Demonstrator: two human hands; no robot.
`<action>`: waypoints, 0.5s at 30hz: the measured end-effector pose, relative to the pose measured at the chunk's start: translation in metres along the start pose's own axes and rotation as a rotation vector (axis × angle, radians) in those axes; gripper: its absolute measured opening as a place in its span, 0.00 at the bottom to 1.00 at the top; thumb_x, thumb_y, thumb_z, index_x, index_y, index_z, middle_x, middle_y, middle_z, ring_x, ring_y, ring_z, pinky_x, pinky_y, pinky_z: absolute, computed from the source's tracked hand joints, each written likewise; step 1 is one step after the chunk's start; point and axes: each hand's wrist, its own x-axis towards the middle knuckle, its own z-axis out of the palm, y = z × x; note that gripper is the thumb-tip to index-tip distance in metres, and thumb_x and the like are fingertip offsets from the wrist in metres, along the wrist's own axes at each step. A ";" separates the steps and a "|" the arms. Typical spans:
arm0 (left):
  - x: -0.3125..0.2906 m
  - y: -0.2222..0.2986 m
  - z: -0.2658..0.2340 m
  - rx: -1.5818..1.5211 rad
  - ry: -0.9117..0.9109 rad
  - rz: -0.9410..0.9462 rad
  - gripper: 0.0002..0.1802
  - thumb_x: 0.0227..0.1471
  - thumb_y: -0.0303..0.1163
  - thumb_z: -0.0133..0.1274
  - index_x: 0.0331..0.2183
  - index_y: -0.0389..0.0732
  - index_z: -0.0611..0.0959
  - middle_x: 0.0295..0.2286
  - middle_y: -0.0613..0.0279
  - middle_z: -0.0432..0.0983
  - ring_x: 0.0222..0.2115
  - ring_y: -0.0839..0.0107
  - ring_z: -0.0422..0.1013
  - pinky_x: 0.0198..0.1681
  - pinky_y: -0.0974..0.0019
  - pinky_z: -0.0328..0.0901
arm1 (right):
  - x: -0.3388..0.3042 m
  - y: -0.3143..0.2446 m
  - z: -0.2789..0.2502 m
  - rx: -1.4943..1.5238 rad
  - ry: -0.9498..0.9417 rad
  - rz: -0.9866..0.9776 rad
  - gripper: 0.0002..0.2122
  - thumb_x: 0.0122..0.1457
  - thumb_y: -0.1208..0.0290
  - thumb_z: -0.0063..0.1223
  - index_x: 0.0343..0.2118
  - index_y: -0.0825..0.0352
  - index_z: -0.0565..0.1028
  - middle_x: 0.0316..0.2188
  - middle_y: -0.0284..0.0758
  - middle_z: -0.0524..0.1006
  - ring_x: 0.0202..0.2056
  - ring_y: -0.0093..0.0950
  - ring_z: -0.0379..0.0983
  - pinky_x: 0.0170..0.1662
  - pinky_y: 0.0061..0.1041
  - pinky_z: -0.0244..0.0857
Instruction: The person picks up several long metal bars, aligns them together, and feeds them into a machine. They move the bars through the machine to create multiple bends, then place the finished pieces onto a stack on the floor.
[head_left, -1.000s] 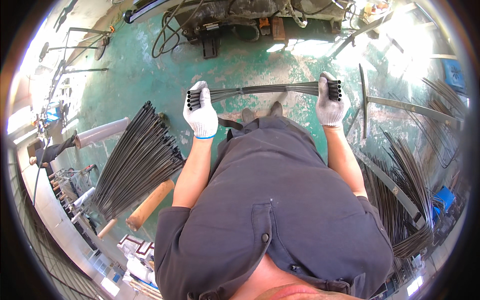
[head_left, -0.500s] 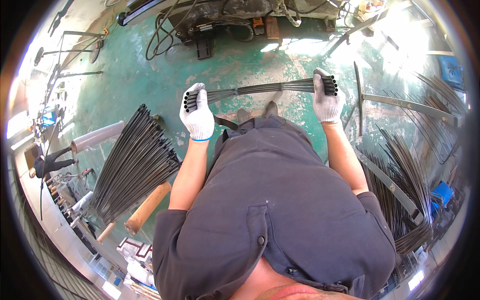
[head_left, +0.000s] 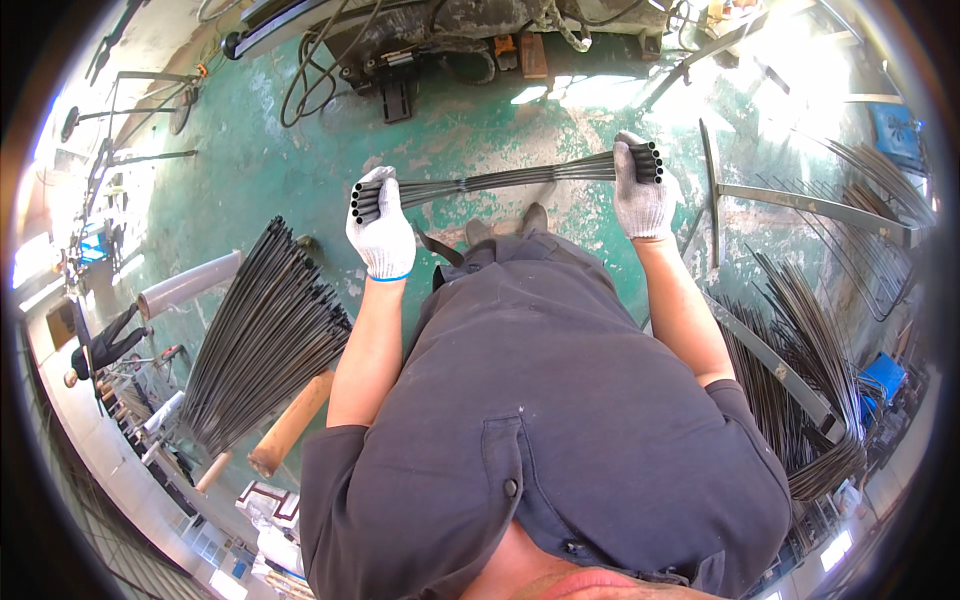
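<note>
Between my hands stretches a bundle of thin black metal tubes point(head_left: 520, 178), held level in front of my body. My left hand point(head_left: 382, 232), in a white knitted glove, is wrapped round one end, with the open tube mouths showing beside the fingers. Gripping the other end is my right hand point(head_left: 643, 195), in a greyish-white glove, the round tube ends poking out past it. Part of each palm and the tubes inside are hidden by the gloves.
A large stack of dark tubes point(head_left: 265, 335) lies at left on rollers, near a tan roller point(head_left: 292, 422). At right, more rods point(head_left: 790, 370) rest on a metal frame point(head_left: 810, 200). Machinery point(head_left: 460, 50) with cables stands ahead on the green floor. Another person point(head_left: 103, 345) is far left.
Both hands, still holding the tube bundle, have shifted slightly left in view. The surroundings have also shifted a little with the head's movement. The grip looks the same.
</note>
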 end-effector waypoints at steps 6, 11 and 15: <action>0.001 0.000 0.001 -0.013 0.009 -0.007 0.09 0.64 0.20 0.56 0.46 0.33 0.84 0.42 0.59 0.84 0.43 0.72 0.78 0.52 0.68 0.72 | 0.000 0.009 0.003 0.070 0.023 -0.036 0.06 0.67 0.73 0.60 0.43 0.67 0.82 0.30 0.36 0.85 0.30 0.23 0.83 0.38 0.23 0.74; 0.001 -0.005 0.002 -0.037 0.009 0.012 0.08 0.64 0.20 0.56 0.45 0.33 0.84 0.42 0.60 0.84 0.43 0.73 0.78 0.51 0.69 0.71 | 0.000 0.011 0.006 0.150 -0.008 0.015 0.05 0.68 0.71 0.59 0.42 0.66 0.82 0.29 0.35 0.84 0.28 0.24 0.80 0.37 0.23 0.73; -0.002 -0.002 0.005 -0.026 0.026 0.013 0.09 0.64 0.20 0.56 0.46 0.33 0.84 0.42 0.60 0.84 0.44 0.73 0.78 0.52 0.68 0.71 | -0.002 0.022 0.010 0.176 -0.060 0.065 0.06 0.67 0.68 0.60 0.40 0.64 0.81 0.30 0.37 0.83 0.30 0.28 0.80 0.39 0.25 0.73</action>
